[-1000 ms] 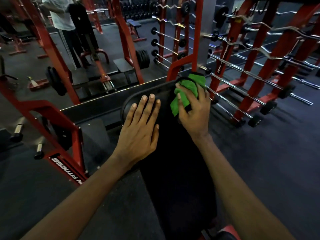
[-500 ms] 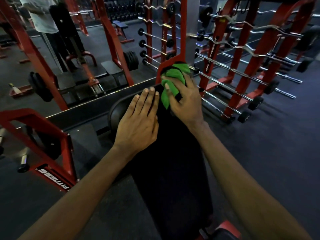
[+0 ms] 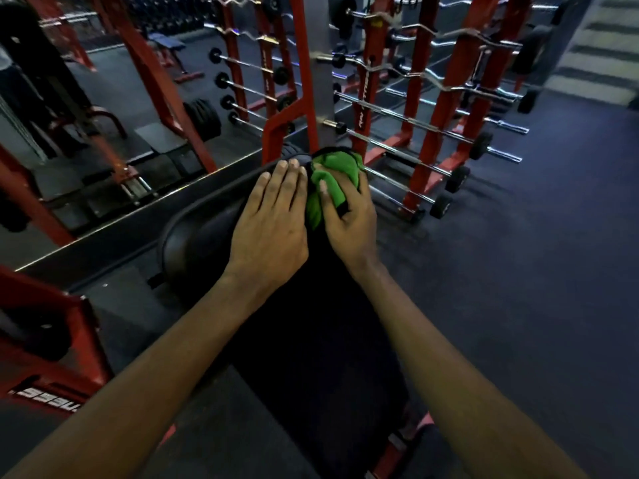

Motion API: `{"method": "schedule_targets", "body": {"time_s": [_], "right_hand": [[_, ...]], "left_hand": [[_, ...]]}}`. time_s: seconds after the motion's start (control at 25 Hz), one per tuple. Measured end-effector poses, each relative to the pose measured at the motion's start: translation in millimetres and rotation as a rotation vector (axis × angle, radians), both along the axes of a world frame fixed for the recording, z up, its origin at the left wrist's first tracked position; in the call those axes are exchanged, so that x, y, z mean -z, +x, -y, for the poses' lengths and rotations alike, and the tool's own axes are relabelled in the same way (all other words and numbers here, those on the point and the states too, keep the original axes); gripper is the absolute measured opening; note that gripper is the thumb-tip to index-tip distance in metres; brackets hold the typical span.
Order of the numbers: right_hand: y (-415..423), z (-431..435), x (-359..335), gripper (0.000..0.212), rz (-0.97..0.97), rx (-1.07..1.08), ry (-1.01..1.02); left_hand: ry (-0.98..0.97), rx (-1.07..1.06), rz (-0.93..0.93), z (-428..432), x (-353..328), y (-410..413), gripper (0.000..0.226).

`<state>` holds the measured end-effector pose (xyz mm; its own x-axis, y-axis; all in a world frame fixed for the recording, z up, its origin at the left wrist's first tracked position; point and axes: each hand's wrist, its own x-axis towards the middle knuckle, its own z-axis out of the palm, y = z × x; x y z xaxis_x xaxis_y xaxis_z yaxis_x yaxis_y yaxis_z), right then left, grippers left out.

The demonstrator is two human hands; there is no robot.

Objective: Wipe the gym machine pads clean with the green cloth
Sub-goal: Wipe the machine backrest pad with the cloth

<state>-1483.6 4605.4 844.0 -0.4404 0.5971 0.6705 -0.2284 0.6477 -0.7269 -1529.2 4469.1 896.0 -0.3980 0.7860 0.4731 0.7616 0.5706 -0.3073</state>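
**Hands working the far end of the pad**

Right hand (image 3: 349,216) is gripping a bunched, soft green cloth (image 3: 331,174), fingers curling round it and thumb lying across the top, and is pressing it onto the far end of a long black vinyl bench pad (image 3: 311,340). Left hand (image 3: 273,219) is lying flat just beside the cloth, fingers straight and together, holding nothing.

The pad's far edge is sitting close against a red steel upright (image 3: 281,129). A red rack of chrome barbells (image 3: 425,133) is standing near on the right. Dark rubber floor (image 3: 518,271) is lying open beyond the pad's right edge.

White lettering is running up a rack post, too small to read. A red frame (image 3: 45,375) at lower left is showing mirrored white letters, seemingly "NESS".
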Motion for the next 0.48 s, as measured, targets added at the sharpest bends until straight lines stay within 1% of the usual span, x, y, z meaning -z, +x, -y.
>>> {"method": "schedule_targets", "body": {"time_s": [0.08, 0.2, 0.28, 0.4, 0.48], "right_hand": [[9, 0, 16, 0.027, -0.007, 0.008, -0.052], [16, 0, 27, 0.028, -0.071, 0.026, -0.059], [22, 4, 37, 0.03, -0.081, 0.066, -0.086], [36, 9, 69, 0.03, -0.036, 0.067, -0.087], [35, 7, 72, 0.029, 0.0, 0.053, -0.096]], "left_hand": [[-0.075, -0.011, -0.061, -1, 4, -2, 0.066], [-0.185, 0.016, -0.151, -2, 9, 0, 0.062], [-0.194, 0.006, -0.159, -6, 10, 2, 0.06], [-0.199, -0.042, -0.158, -11, 12, 6, 0.061], [-0.213, -0.064, -0.177, -12, 14, 6, 0.061]]}}
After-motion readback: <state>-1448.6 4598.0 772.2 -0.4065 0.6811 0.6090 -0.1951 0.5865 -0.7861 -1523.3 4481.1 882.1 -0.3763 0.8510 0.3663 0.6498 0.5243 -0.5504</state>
